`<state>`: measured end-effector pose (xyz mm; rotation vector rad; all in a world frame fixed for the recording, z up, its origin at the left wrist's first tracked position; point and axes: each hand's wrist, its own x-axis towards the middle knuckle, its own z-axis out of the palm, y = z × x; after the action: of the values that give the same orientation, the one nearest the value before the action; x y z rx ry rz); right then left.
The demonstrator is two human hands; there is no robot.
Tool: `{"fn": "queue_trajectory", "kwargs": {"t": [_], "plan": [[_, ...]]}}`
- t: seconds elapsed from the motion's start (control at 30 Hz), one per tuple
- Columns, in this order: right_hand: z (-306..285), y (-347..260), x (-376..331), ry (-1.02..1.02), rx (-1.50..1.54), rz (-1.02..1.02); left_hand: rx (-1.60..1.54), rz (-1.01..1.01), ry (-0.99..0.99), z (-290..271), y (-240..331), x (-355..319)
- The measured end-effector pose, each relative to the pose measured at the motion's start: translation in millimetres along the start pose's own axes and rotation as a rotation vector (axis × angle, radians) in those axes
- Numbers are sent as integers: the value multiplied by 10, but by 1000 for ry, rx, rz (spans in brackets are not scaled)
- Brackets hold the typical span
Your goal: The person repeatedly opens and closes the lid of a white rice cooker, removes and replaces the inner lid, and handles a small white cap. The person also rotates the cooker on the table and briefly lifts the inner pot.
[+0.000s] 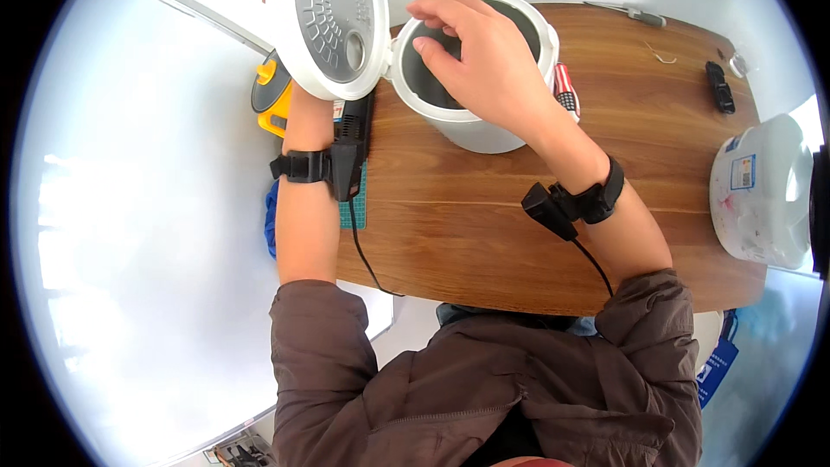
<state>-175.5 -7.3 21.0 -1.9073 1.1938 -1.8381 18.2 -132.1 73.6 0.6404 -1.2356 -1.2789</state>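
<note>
A white rice cooker (486, 137) stands on the wooden table with its dark inner pot (421, 76) showing. Its hinged lid (327, 13) is swung up to the left, the patterned metal inner plate facing the cooker. Over the pot's mouth hovers my right hand (488, 60), fingers curved and thumb apart, nothing seen in it. My left forearm (309, 216) reaches up to the lid. The left hand itself is hidden behind the lid, so its fingers and any hold do not show. Each wrist wears a black strap with a small cabled device.
A yellow and grey object (272, 91) lies left of my left wrist, near a green mat (356, 199). A red-and-black item (566, 91) touches the cooker's right side. A knife-like tool (644, 16), a black clip-like piece (719, 88) and a translucent tub (761, 195) are farther right.
</note>
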Motion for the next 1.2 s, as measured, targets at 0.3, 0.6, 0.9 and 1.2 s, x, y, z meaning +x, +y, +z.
{"fn": "queue_trajectory", "kwargs": {"t": [0.3, 0.6, 0.9, 1.2], "plan": [[428, -134, 157, -222, 850, 650, -186, -28, 42, -99, -13, -35], [693, -316, 340, -229, 961, 870, -310, -44, 55, -83, -74, -43], [901, -275, 265, -154, 476, 554, -391, -63, 59, -90, -150, -165], [999, -327, 147, -63, 568, 528, -423, -57, 71, -124, -161, -213]]}}
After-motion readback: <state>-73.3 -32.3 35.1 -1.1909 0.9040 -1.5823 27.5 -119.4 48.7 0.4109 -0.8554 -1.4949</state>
